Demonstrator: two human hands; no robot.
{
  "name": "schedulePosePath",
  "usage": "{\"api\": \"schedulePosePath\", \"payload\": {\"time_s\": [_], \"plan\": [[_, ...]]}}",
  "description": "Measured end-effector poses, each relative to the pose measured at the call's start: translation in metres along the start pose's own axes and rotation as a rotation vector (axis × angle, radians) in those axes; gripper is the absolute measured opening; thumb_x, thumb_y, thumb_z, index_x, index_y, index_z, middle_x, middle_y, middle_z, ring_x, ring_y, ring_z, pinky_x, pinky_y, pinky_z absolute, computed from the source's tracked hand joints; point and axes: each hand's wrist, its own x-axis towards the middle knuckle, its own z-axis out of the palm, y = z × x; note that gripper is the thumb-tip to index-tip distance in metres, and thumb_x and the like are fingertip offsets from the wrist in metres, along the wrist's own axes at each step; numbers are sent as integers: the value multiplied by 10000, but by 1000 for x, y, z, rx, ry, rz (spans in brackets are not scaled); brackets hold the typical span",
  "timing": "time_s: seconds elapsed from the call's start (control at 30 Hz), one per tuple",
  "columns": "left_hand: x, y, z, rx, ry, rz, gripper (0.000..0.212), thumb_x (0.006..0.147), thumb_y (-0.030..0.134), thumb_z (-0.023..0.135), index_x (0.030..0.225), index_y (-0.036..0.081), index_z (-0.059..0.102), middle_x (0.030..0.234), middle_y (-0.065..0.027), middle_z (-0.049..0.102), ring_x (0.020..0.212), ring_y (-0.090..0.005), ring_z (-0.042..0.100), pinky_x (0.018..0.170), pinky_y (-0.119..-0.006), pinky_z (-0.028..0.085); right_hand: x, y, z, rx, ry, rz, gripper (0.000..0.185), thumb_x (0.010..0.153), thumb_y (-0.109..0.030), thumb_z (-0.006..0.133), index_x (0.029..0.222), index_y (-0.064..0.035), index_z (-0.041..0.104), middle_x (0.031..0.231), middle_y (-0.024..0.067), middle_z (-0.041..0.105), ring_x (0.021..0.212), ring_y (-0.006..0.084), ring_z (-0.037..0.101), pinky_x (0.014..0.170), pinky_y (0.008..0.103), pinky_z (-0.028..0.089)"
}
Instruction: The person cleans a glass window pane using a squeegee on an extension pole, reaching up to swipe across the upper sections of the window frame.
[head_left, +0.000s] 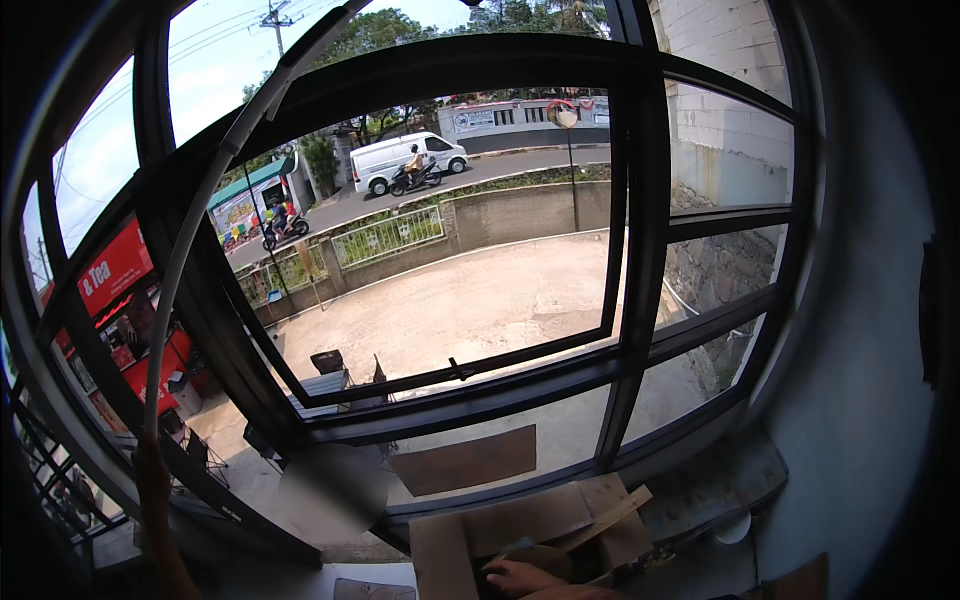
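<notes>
At the far left my left hand (150, 461) grips the lower end of a long grey pole (180, 262). The pole slants up across the black window frame (480, 67) to a dark, narrow bar-shaped head (311, 45) near the top of the view. What kind of head it is cannot be told. Low in the middle, my right hand (529, 576) rests over an open cardboard box (439, 551), its fingers beside a rounded brown thing (544, 556). Shadow and the picture's edge hide part of that hand's grip. A flat strip of wood or cardboard (611, 517) leans across the box.
A black-framed window sash (619, 225) with a handle (457, 369) faces me. Outside are a concrete yard (465, 292), a table (322, 386), chairs (202, 454), a red stall (116, 270) and a road with a white van (405, 157). A brown board (469, 461) shows through the lower pane.
</notes>
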Motion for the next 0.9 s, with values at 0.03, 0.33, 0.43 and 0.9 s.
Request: {"api": "schedulePosePath", "payload": {"time_s": [0.03,0.33,0.43,0.9], "plan": [[16,10,4,-40,-73,-9,362,1027,200,349,1293,-12,471,986,-299,563,880,-457,537,718,-530,403,-10,-5,-10,68,-36,91,620,907,-526,532,1278,-30,546,1140,236,636,915,341,667,833,404,516],[97,79,31,-248,160,117,349,1006,150,391,1308,-11,458,806,-236,562,674,-423,543,583,-485,421,-41,5,-16,257,30,119,553,903,-491,584,1296,-103,551,831,107,684,626,190,653,585,328,535],[110,97,27,72,195,315,352,998,136,408,1312,-16,452,828,-241,564,693,-424,552,595,-483,433,-44,2,-14,289,33,221,596,901,-511,581,1322,-95,520,849,106,688,639,193,657,583,330,540],[92,-10,-32,526,-55,285,378,956,69,443,1327,-4,447,906,-258,576,762,-415,576,647,-491,448,-44,-24,-13,186,-1,163,662,900,-546,546,1344,-59,485,1034,197,683,825,311,695,768,382,543]]}}
